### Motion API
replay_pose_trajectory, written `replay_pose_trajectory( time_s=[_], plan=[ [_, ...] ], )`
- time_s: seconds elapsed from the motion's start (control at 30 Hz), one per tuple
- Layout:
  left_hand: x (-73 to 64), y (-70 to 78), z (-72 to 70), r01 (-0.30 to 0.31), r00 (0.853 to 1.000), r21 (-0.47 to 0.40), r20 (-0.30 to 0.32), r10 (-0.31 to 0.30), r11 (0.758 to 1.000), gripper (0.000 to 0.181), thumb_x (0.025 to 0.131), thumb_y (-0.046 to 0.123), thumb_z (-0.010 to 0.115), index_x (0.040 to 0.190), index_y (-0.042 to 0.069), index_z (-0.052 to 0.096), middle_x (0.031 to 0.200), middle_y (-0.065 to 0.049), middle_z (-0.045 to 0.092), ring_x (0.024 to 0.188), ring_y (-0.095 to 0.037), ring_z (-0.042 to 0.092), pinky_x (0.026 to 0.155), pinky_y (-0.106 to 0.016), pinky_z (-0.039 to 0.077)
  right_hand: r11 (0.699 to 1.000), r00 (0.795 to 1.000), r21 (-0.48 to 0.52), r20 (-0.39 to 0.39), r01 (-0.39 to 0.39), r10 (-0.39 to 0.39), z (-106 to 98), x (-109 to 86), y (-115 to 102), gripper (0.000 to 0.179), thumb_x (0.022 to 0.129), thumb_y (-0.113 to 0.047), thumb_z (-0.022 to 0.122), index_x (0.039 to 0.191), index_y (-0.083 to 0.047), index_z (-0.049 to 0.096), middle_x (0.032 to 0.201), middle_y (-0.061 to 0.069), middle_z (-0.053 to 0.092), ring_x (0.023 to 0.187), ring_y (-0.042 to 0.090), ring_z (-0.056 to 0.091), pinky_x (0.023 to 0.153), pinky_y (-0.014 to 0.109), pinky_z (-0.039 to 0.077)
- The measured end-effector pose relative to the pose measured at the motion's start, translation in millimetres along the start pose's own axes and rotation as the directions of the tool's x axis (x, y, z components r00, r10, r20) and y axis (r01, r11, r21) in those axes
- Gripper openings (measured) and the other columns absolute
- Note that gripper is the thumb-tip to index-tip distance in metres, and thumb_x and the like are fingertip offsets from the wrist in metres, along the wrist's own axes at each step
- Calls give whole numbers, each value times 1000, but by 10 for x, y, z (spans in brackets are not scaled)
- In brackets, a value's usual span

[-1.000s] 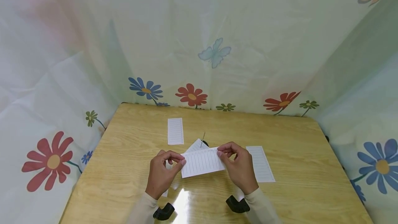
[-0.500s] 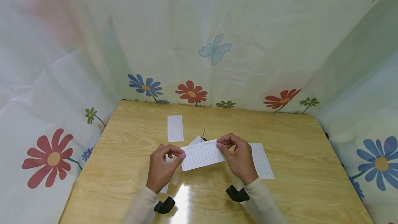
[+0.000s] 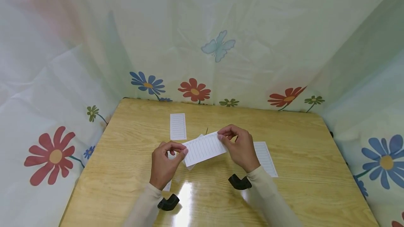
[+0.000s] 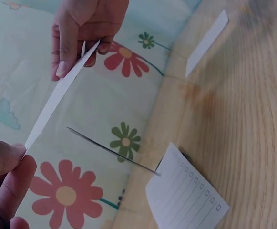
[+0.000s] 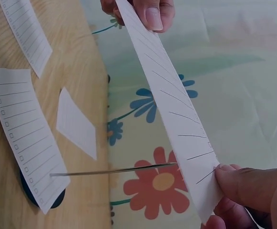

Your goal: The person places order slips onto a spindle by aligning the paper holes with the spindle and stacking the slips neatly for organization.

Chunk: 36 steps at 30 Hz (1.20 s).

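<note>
A white paper sheet [image 3: 203, 149] is up in the air, just below the middle of the head view, with its right end higher than its left. The left hand [image 3: 165, 164] pinches the left end between thumb and fingers. The right hand [image 3: 240, 147] pinches the top right corner the same way. So each grip is narrow and holds the paper. Both arms reach up from the bottom of the frame in pale sleeves [image 3: 271, 199], with a black bent thing [image 3: 240, 182] by each wrist.

The sheet is thin and flat, with dark lines across it and tiny boxes along one long edge. Near it is a thin, shiny metal spike [image 5: 112, 170]. It pokes through a lined paper [image 5: 28, 138] over a dark base [image 5: 58, 199]. The spike's tip seems to be apart from the held sheet, but it is hard to be sure.

More lined papers lie about: one [image 3: 178, 126] up and to the left, one [image 3: 266, 159] to the right, and one [image 3: 168, 186] partly under the left hand.

The worktop [image 3: 309, 185] is yellow wood with a bright shine low down. Behind it hangs a pale cloth [image 3: 164, 27] with flowers and butterflies.
</note>
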<state>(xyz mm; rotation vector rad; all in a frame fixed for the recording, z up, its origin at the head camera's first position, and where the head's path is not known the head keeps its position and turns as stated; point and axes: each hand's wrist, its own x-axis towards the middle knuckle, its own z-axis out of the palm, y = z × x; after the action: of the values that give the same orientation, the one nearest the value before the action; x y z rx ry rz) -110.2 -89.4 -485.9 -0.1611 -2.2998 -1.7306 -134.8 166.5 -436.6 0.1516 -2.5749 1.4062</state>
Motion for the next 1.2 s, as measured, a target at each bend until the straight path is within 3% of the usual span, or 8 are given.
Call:
replay_pose_trajectory(
  time_s=[0.4,0.63,0.8,1.03,1.2],
  plan=[
    [35,13,28,35,998,-29,-56,-37,999,12,87,17,88,88,27,82,85,8,78,79,-31,57,71,-39,41,1000,999,-6,35,15,-15,11,209,-64,6,97,-10,78,100,-15,79,93,2,77,85,19,65,77,28,51],
    [47,-12,57,48,996,-39,-73,-51,998,7,89,22,88,92,19,82,87,5,79,81,-33,57,71,-30,39,1000,998,15,57,2,-3,37,313,-47,4,98,-11,77,100,-15,79,94,2,76,87,19,65,81,29,52],
    [57,-3,76,60,994,-43,-87,-63,997,5,90,22,87,92,21,82,86,5,78,79,-26,54,71,-27,36,1000,998,12,63,0,-1,60,378,-26,5,98,-11,77,101,-14,79,94,2,76,88,20,65,81,28,53],
    [95,-11,115,54,991,-56,-116,-60,997,6,90,18,87,90,21,82,85,3,79,80,-38,53,70,-27,35,999,997,27,81,-16,14,80,481,-25,5,98,-10,77,101,-13,79,97,5,76,89,20,64,82,29,52],
    [127,-13,142,70,986,-79,-144,-81,994,7,89,17,87,89,21,82,83,1,80,77,-32,52,72,-28,35,999,995,49,99,-16,11,90,573,-20,4,98,-10,77,101,-11,79,97,7,76,88,21,65,84,33,53]
  ],
)
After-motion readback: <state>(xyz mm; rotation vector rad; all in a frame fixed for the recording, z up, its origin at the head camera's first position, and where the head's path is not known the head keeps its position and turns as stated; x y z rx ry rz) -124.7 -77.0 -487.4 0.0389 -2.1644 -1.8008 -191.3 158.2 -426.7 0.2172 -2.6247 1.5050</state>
